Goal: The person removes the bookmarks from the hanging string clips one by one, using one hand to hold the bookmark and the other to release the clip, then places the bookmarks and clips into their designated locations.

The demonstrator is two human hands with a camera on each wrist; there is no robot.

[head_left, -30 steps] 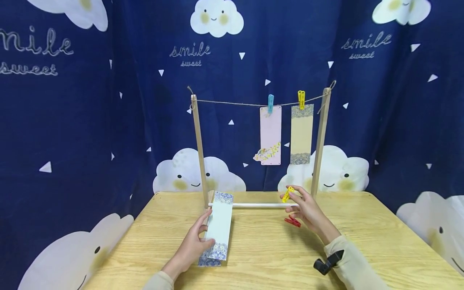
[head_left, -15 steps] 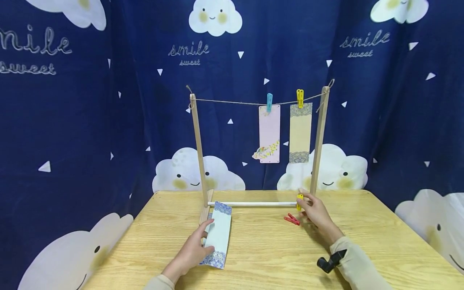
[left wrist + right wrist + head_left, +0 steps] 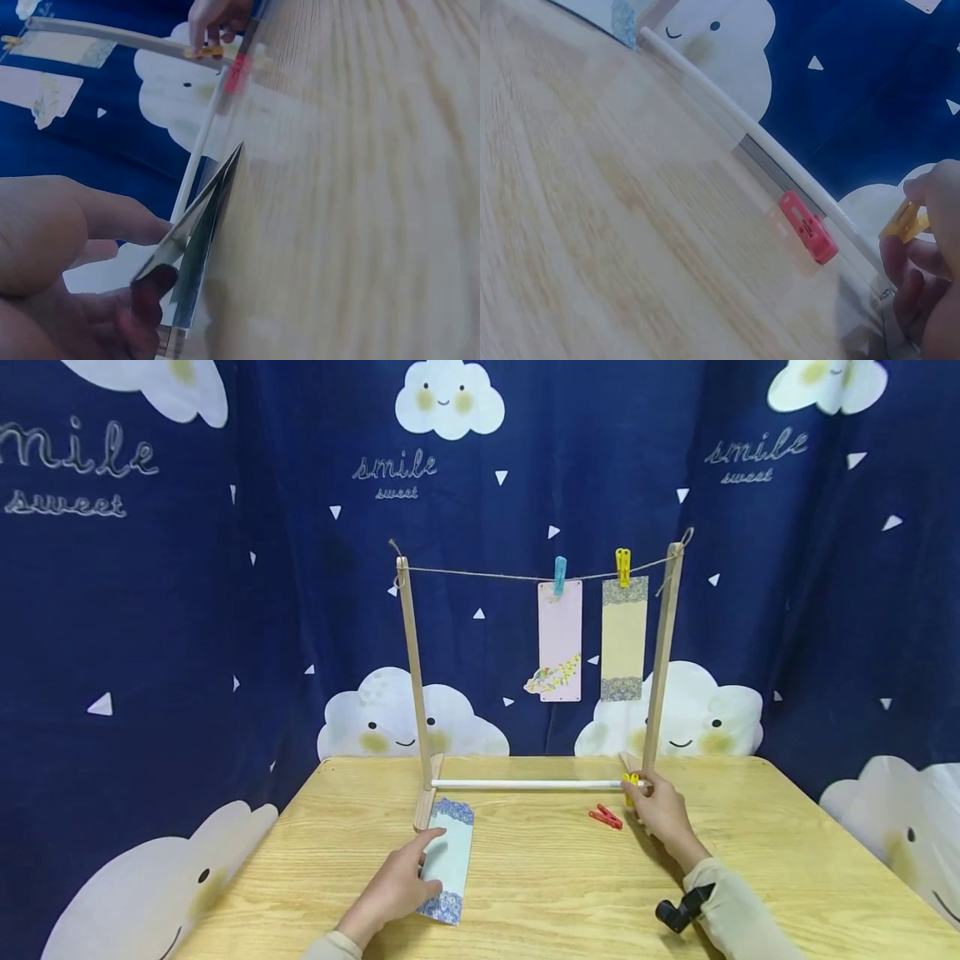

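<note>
A pale card with blue floral ends [image 3: 450, 852] lies near the table's front left. My left hand [image 3: 418, 865] holds its left edge. In the left wrist view my thumb and fingers [image 3: 146, 289] pinch the card [image 3: 201, 229], which is tilted up on one side. My right hand [image 3: 639, 790] pinches a yellow clip [image 3: 632, 779] by the right foot of a wooden rack [image 3: 663, 652]. The right wrist view shows that yellow clip [image 3: 904, 219] between my fingertips [image 3: 900, 259]. A red clip [image 3: 606, 817] lies on the table just left of my right hand, also seen as the red clip [image 3: 808, 226].
A string [image 3: 480, 573] spans the rack's two posts. A blue clip [image 3: 559, 574] holds a pink card [image 3: 559, 639] on it, and a yellow clip [image 3: 622, 566] holds a cream card [image 3: 623, 637]. A white rod [image 3: 528, 784] joins the rack's feet. Blue cloud-print cloth hangs behind the wooden table [image 3: 787, 860].
My left hand has drawn the floral card toward the front edge and lowered it. My right hand has carried the yellow clip right and down to the rack's right foot.
</note>
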